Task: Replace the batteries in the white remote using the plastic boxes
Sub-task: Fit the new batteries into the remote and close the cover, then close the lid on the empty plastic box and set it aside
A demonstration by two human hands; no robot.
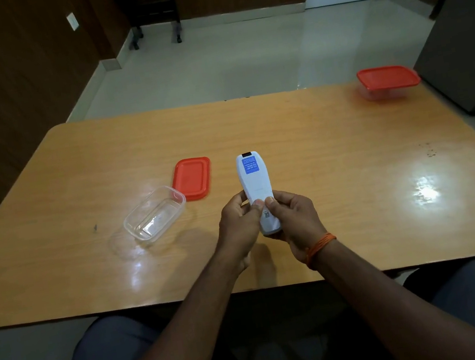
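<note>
The white remote (252, 182) is held above the table's middle, back side up, with a blue label near its far end. My left hand (239, 226) and my right hand (294, 220) both grip its near end, thumbs pressed side by side on the back cover. An open clear plastic box (154, 215) lies to the left; it looks empty. Its red lid (192, 178) lies flat just beyond it. A second clear box with a red lid on (388, 81) stands at the far right corner.
The wooden table (336, 164) has glare patches at the right and front left. A dark cabinet (467, 50) stands close to the table's far right corner. My knees show under the near edge.
</note>
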